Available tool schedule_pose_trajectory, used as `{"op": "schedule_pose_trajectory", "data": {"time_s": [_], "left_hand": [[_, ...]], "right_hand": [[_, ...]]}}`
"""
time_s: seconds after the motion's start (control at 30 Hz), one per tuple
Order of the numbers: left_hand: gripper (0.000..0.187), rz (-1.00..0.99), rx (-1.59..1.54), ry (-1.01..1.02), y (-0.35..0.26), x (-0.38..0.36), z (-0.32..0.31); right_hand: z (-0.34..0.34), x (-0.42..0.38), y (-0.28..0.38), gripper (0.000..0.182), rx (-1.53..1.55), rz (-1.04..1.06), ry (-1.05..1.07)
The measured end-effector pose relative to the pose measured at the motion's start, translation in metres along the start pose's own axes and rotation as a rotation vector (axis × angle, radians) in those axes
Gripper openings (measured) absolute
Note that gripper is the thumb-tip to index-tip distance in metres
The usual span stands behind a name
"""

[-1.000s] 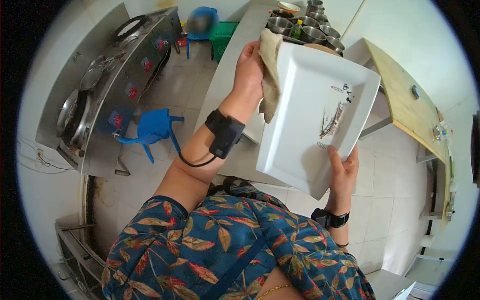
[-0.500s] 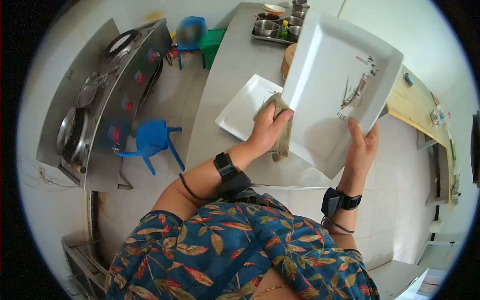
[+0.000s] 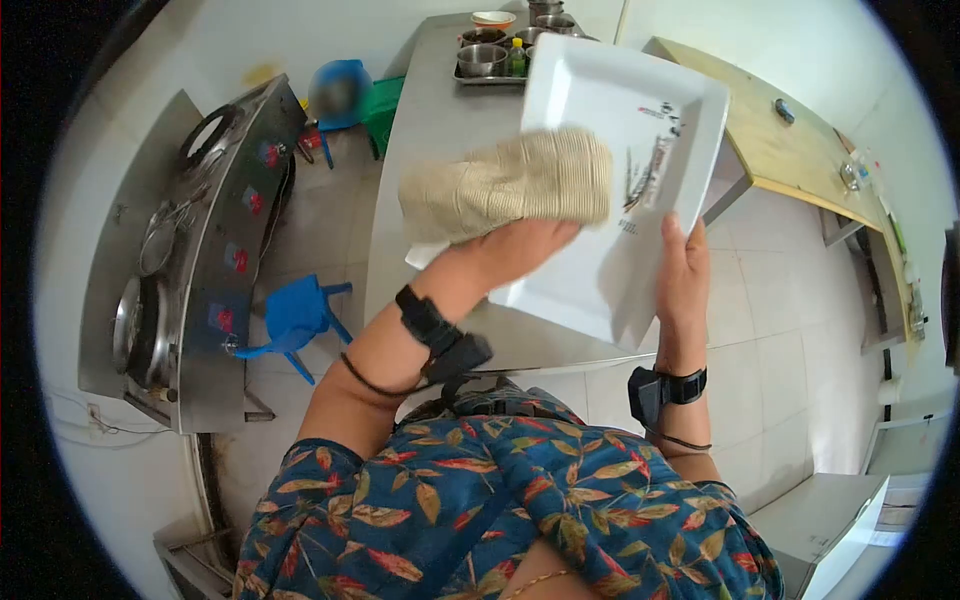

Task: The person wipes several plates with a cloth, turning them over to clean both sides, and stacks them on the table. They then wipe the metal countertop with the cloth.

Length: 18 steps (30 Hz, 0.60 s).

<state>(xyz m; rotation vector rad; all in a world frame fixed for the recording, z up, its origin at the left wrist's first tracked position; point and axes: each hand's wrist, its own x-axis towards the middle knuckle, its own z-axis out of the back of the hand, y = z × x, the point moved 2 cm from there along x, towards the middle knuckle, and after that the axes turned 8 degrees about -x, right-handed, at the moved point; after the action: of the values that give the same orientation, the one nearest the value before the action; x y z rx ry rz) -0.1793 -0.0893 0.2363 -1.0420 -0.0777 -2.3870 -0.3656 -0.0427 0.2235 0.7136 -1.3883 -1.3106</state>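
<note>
Your right hand (image 3: 684,265) has its grip closed on the edge of the white, dark-printed rectangular plate (image 3: 598,275), tilted over the tabletop (image 3: 432,125); your left hand (image 3: 520,250) clasps the ribbed tan cloth (image 3: 520,185), bunched before, now spread wide.

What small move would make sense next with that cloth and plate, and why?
I'd probably slide the cloth rightward over the rectangular plate's inner face with the left hand. The cloth overlaps only the plate's left side, the printed decoration lies uncovered, and the right hand grips the right rim.
</note>
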Motion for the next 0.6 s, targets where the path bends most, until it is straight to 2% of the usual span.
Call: {"op": "schedule_pose_trajectory", "data": {"time_s": [0.1,0.17,0.2,0.23,0.3,0.4,0.43,0.53,0.57,0.6], "left_hand": [[0.025,0.111,-0.170,-0.143,0.018,0.028,-0.008],[0.027,0.101,-0.294,-0.005,0.007,0.030,-0.024],[0.028,0.104,-0.369,0.059,-0.001,0.027,-0.034],[0.031,0.069,-0.372,0.014,-0.014,0.018,-0.040],[0.031,0.063,-0.343,0.174,-0.034,-0.001,-0.044],[0.032,-0.062,-0.394,0.174,-0.039,-0.041,-0.062],[0.031,0.000,-0.541,0.149,-0.036,-0.036,-0.063],[0.027,-0.164,-0.191,0.109,-0.023,0.007,-0.057],[0.024,-0.009,-0.434,0.055,-0.025,0.025,-0.048],[0.024,-0.020,-0.354,0.148,-0.011,0.033,-0.053]], "right_hand": [[-0.013,-0.010,0.001,0.034,-0.069,0.130,0.028],[-0.019,-0.008,-0.002,0.034,-0.039,0.229,-0.031],[-0.015,-0.008,0.004,0.034,-0.039,0.205,-0.048],[-0.011,-0.007,0.012,0.034,-0.028,0.186,-0.071],[0.004,0.006,0.002,0.036,-0.030,0.079,-0.118],[0.026,0.023,0.007,0.036,-0.020,0.143,-0.209],[0.024,0.023,0.013,0.036,0.026,0.134,-0.209],[0.009,0.016,0.012,0.036,-0.119,0.162,-0.179],[0.002,0.013,0.003,0.036,-0.113,0.092,-0.081],[-0.007,0.008,0.001,0.037,-0.222,0.214,-0.095]]}}
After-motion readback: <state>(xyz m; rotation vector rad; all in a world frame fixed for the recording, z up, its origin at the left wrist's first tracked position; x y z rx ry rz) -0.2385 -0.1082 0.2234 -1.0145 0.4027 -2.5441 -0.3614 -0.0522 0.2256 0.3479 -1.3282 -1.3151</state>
